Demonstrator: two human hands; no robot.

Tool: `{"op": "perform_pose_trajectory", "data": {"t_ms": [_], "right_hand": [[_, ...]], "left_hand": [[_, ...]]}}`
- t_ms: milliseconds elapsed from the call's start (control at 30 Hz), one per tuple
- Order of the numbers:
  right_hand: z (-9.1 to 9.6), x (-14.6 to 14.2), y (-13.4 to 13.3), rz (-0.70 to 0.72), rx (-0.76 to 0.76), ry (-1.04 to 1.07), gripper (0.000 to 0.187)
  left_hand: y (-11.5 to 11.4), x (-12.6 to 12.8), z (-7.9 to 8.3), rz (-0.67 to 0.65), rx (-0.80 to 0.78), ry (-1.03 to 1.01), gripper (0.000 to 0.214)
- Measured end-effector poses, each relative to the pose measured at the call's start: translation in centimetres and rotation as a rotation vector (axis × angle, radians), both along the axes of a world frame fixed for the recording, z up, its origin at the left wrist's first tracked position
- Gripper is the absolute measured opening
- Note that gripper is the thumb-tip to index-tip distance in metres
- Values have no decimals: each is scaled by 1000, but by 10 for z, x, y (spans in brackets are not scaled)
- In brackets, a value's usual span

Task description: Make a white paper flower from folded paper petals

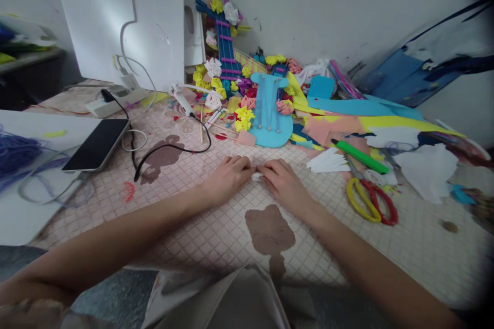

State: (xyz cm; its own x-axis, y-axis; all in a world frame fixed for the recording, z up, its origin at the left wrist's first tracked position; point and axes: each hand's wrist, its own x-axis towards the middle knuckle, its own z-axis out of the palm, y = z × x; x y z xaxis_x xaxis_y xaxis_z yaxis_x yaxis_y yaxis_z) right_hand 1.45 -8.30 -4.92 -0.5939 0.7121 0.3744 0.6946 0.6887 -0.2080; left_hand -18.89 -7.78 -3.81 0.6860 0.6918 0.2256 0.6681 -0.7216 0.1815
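My left hand (230,177) and my right hand (286,185) meet over the middle of the table, fingertips almost touching. Between them the fingers of both pinch a small white piece (257,177), which looks like paper; most of it is hidden under the fingertips. A little to the right lies a fan of white paper strips (329,161). Just beyond my hands is a light blue cut-out shape (272,131) with thin sticks and threads on it. Yellow paper flowers (244,118) sit along its left side.
Scissors (371,201) and a green marker (360,157) lie at the right. A white glue gun (182,101) stands at the back left, its black cord (165,150) looping forward. A phone (96,145) rests at the left. Paper scraps and flower-covered decorations (226,46) crowd the back.
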Motion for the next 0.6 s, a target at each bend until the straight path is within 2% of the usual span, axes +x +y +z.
{"op": "perform_pose_trajectory", "data": {"t_ms": [200,400,600], "right_hand": [[2,2,3,19,33,1,23],[2,7,4,15,-12,43,21],[1,0,6,-4,17,49,17]], "left_hand": [[8,-7,-4,-34,-85,-164,26],[14,-11,-4,-40,-179,-273,21],[14,-9,-5,-48,-144,-271,21]]}}
